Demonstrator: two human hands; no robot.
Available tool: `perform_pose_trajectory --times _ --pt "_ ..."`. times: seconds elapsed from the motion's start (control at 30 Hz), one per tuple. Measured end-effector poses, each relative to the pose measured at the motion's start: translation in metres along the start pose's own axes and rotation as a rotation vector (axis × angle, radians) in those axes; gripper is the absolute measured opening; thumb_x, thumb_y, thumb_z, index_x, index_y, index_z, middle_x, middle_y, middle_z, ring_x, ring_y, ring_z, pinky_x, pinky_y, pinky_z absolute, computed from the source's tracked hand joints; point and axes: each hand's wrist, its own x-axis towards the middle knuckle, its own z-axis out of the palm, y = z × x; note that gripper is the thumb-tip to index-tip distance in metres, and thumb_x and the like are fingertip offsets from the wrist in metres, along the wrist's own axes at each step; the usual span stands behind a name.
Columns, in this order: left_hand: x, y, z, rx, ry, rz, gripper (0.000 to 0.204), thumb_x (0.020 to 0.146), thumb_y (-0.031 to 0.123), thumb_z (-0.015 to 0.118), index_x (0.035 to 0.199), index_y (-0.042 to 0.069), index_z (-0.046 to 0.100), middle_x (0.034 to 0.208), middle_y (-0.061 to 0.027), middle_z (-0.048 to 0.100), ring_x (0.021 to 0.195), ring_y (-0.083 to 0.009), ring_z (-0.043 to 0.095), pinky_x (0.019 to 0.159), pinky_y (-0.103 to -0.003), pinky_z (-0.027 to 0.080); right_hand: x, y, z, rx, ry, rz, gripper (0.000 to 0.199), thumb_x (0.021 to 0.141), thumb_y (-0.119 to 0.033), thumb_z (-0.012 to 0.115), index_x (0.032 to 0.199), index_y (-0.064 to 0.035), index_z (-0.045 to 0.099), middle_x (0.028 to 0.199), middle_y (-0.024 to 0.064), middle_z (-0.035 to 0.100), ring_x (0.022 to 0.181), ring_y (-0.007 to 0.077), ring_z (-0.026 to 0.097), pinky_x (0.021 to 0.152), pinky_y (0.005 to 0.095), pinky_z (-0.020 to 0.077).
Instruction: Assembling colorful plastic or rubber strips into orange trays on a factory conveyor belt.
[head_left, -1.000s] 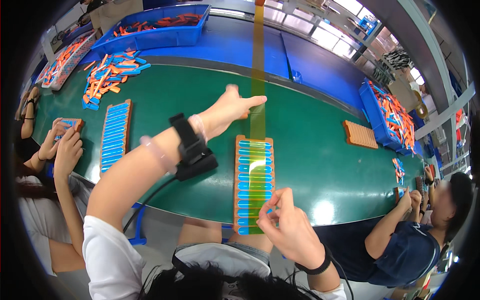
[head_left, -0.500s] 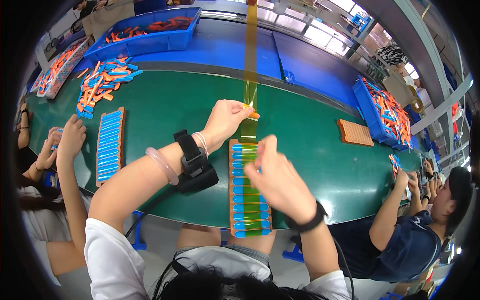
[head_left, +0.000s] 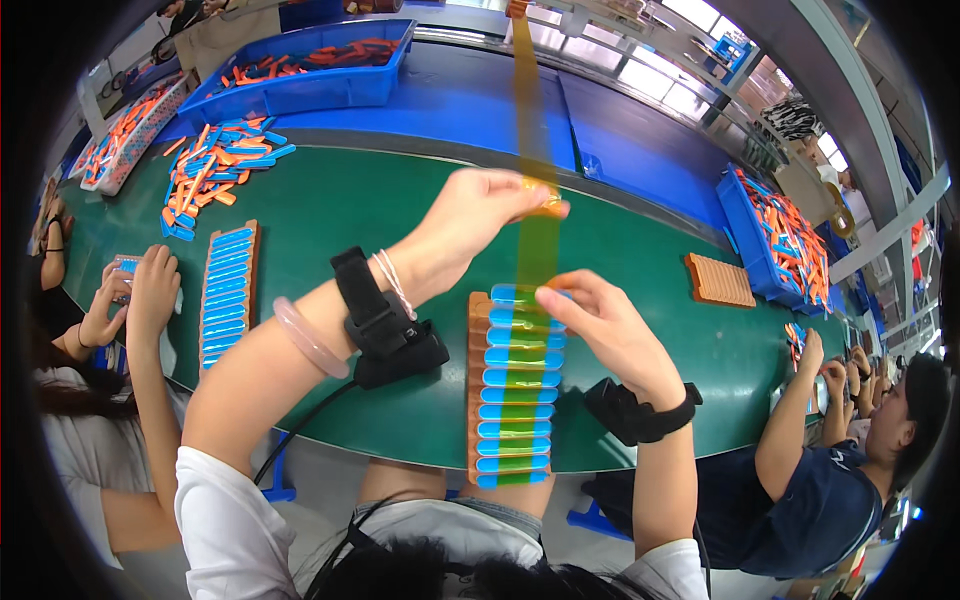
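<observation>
Sitting at the far left edge, a neighbouring person's hands [head_left: 130,295] around a small blue-filled tray. Just right of them, on the green conveyor-like table top [head_left: 400,210], a long orange-brown tray loaded with a row of blue flat pieces [head_left: 227,292], and above it a loose heap of orange and blue plastic pieces [head_left: 212,168] near a blue plastic bin holding more orange pieces [head_left: 300,75]. Reaching in from lower left, the left hand [head_left: 470,225], raised over the table with a pale pink bangle and a black strapped wrist device on the forearm, fingers pinched together on the translucent amber tape strip [head_left: 538,245] close to where it comes down from overhead. Below that pinch, the strip running down onto the orange-brown tray of blue pieces in front of the body [head_left: 510,390], lying along its middle over the blue pieces down to the near end. At the tray's far end, the right hand [head_left: 600,325], black band at the wrist, thumb and forefinger closed on the tape just above the top blue piece. Farther right, an empty ribbed orange-brown tray [head_left: 720,280], then a second blue bin of orange pieces [head_left: 785,235], and another seated person in a dark shirt [head_left: 820,500] at the right rim.
</observation>
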Motion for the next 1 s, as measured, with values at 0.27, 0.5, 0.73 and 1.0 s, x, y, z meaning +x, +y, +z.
perform_pose_trajectory --times 0.27,0.5,0.73,1.0 --pt "0.007 0.039 -0.001 0.341 -0.102 0.192 0.023 0.087 0.021 0.049 0.095 0.002 0.059 0.090 -0.0096 0.062 0.079 -0.0159 0.060 0.069 -0.028 0.046 -0.013 -0.036 -0.021 0.668 -0.191 0.074 0.018 0.084 -0.022 0.056 0.073 -0.0072 0.056 0.068 -0.0065 0.052 0.055 -0.0016 0.042 0.048 0.0149 0.0322" --pt "-0.062 -0.035 0.006 1.719 -0.492 0.773 0.043 0.073 0.015 0.051 0.114 0.007 0.046 0.120 -0.0069 0.046 0.115 -0.0220 0.038 0.089 -0.038 0.038 -0.018 -0.030 -0.032 0.653 -0.156 0.062 0.018 0.084 -0.019 0.055 0.071 -0.0072 0.055 0.067 -0.0070 0.050 0.054 -0.0020 0.038 0.046 0.0153 0.0269" --pt "-0.065 -0.037 0.003 1.670 -0.612 0.816 0.033 0.068 0.017 0.052 0.101 0.015 0.054 0.102 -0.0029 0.052 0.105 -0.0199 0.047 0.089 -0.036 0.035 -0.013 -0.018 -0.032 0.619 -0.175 0.069 0.018 0.085 -0.020 0.055 0.072 -0.0072 0.054 0.068 -0.0074 0.051 0.058 -0.0017 0.040 0.050 0.0157 0.0304" --pt "0.020 0.005 -0.117 1.961 -0.317 -0.218 0.081 0.045 0.014 0.076 0.118 0.014 0.041 0.104 -0.0125 0.046 0.098 -0.0262 0.049 0.084 -0.036 0.037 -0.018 -0.010 -0.031 0.630 -0.239 0.060 0.018 0.086 -0.020 0.054 0.077 -0.0051 0.056 0.074 -0.0039 0.055 0.066 0.0011 0.047 0.060 0.0176 0.0383"
